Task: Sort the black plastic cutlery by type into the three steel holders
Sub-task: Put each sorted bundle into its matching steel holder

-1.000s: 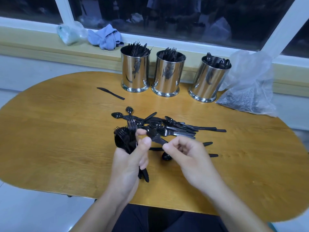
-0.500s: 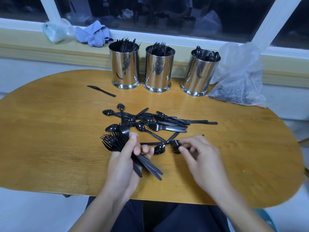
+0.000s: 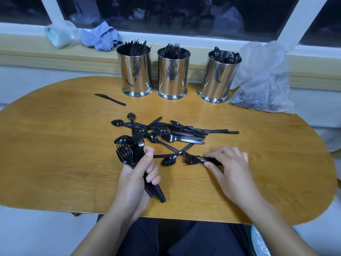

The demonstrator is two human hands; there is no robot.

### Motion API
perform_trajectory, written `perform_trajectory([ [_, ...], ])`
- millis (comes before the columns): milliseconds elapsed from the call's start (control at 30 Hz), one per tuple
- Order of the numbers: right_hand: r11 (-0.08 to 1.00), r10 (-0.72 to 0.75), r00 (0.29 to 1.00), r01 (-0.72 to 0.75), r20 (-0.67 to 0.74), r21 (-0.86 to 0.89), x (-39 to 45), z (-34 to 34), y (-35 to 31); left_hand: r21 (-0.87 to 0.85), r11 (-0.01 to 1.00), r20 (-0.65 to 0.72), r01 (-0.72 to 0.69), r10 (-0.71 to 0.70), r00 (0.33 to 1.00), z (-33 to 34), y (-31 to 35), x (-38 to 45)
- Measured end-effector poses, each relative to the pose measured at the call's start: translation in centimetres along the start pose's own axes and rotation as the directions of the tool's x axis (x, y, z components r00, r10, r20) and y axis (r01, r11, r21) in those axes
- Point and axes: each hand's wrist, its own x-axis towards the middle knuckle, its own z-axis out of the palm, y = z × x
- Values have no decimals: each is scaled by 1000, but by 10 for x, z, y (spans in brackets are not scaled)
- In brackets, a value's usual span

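Observation:
My left hand [image 3: 137, 177] grips a bundle of black forks [image 3: 129, 154], tines pointing up and left, handles sticking out below the palm. My right hand [image 3: 227, 166] pinches the handle of another black fork [image 3: 191, 159] lying on the table, tines to the left. A loose pile of black cutlery [image 3: 171, 133] lies just beyond both hands. Three steel holders stand at the back: the left holder [image 3: 136, 71] with knives, the middle holder [image 3: 172, 72] with forks, the right holder [image 3: 217, 76] with spoons.
A single black knife [image 3: 109, 99] lies apart at the left of the wooden table [image 3: 55, 145]. A clear plastic bag [image 3: 262, 80] sits right of the holders. A blue cloth [image 3: 102, 38] and a crumpled clear bag [image 3: 60, 35] rest on the windowsill.
My right hand has moved right, away from my left hand, and taken hold of a fork on the table. My left hand keeps its fork bundle.

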Motion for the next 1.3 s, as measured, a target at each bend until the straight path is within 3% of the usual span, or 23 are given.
perform_trajectory([
  [133, 995, -100, 995, 100, -27, -24, -9, 4, -1, 4, 1000, 3, -10, 10, 1000, -1, -3, 1],
  [300, 996, -84, 996, 85, 31, -30, -6, 3, -5, 14, 999, 16, -29, 29, 999, -3, -6, 1],
  [433, 975, -27, 999, 19, 32, 220, -1, 0, -37, 68, 993, 3, -101, 101, 995, 0, -8, 3],
  [600, 832, -45, 988, -44, 146, 552, 8, 2, -104, 167, 976, 29, -136, 133, 991, 11, -8, 7],
  [767, 942, -186, 982, 167, 37, 292, 5, 18, -134, 143, 983, -14, -116, 119, 993, 13, -4, 11],
  [867, 928, -229, 973, 228, -34, 294, 8, 19, -124, 82, 993, -86, -81, 88, 992, 8, 2, 16],
  [967, 929, -80, 981, 139, -179, 344, 19, 22, -92, -66, 997, -122, -51, 42, 992, 0, 7, 19],
  [1033, 973, 15, 973, 39, -232, 226, 32, 28, -65, -88, 995, -126, -37, 26, 992, -4, 8, 19],
  [1133, 997, 49, 978, -36, -203, 64, 48, 37, -36, -52, 997, -134, -49, 41, 990, -4, 8, 17],
  [1300, 999, 22, 990, -28, -142, -43, 51, 43, -32, -75, 996, -137, -37, 26, 990, -5, 9, 15],
])
